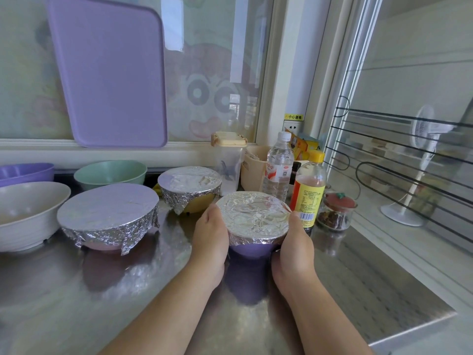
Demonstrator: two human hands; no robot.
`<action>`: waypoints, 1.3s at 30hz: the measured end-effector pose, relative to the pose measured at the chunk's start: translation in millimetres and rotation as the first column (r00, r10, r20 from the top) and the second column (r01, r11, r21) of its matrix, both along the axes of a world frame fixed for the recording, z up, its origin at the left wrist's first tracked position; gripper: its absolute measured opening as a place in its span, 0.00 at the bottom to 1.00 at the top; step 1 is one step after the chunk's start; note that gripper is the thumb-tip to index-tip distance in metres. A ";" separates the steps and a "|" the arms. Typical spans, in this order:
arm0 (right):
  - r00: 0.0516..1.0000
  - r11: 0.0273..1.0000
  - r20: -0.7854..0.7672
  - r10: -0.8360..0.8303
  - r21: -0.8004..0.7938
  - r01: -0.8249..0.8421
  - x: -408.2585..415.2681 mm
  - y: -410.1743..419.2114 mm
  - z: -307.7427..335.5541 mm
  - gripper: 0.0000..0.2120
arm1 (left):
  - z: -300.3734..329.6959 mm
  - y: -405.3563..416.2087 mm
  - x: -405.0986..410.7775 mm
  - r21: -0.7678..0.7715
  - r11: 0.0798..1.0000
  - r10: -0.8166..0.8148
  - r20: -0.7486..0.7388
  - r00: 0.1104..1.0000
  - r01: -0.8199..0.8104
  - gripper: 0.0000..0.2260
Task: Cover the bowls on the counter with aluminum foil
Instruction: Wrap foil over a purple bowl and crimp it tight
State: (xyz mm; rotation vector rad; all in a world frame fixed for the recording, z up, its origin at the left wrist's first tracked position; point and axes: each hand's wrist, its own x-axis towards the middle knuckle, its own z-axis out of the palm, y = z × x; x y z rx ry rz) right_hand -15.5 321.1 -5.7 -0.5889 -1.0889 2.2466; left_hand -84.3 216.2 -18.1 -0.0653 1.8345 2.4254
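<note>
Counting bowls on the steel worktop (76, 290): six total, three foil-covered, three bare.

Covered:
- purple bowl (252, 249), front centre, foil (253, 216) crinkled across the top and folded down over the rim; purple wall shows below the foil edge.
- pink bowl (102, 245), left of it, foil (107, 208) flat and smooth on top, ragged skirt hanging down nearly to the worktop.
- yellow bowl (198, 203), behind, between those two, foil (189, 180) wrinkled on top, skirt uneven.

Bare: white bowl (28, 213) far left, green bowl (110, 172) behind the pink one, another purple bowl (25, 172) at back left.

Hands: two, both on the front purple bowl. Left hand (211, 234) cups its left side, right hand (297, 239) cups its right side, thumbs lying along the foil at the rim. Fingers wrap round the far side, mostly hidden. Both grasping the bowl, foil pressed under them.

Other items, right of the bowl:
- one clear water bottle (277, 170)
- one yellow-capped bottle (308, 188), just beside the right hand
- one small glass jar (336, 211) with a red lid
- one clear lidded container (229, 157)
- one beige tub (254, 167)

One purple tray (107, 73) leans upright against the window behind the bowls. One white fan (419, 162) seen through the glass on the right.
</note>
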 end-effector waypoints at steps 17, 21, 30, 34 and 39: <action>0.994 0.994 -0.062 0.090 -0.064 -0.094 7.2 -4.5 5.2 0.13 | 3.1 17.7 22.7 0.204 0.976 0.067 0.076 0.995 -0.081 0.16; 0.994 0.994 -0.063 0.090 -0.061 -0.094 6.2 -5.1 5.0 0.13 | 0.6 20.1 22.4 0.217 0.971 0.087 0.083 0.993 -0.103 0.17; 0.999 0.999 -0.003 0.037 0.038 -0.037 1.4 -1.2 -5.6 0.17 | 2.7 -5.7 28.8 -0.102 0.993 0.061 -0.057 0.997 -0.066 0.21; 0.998 0.995 0.024 0.064 0.080 -0.066 -7.1 2.8 -18.6 0.28 | -8.7 -23.4 34.7 -0.299 0.952 -0.133 -0.205 0.970 0.067 0.53; 0.997 0.992 0.041 0.059 0.110 -0.063 -0.6 0.9 -12.0 0.28 | -13.2 -31.8 35.0 -0.346 0.934 -0.203 -0.324 0.924 0.084 0.42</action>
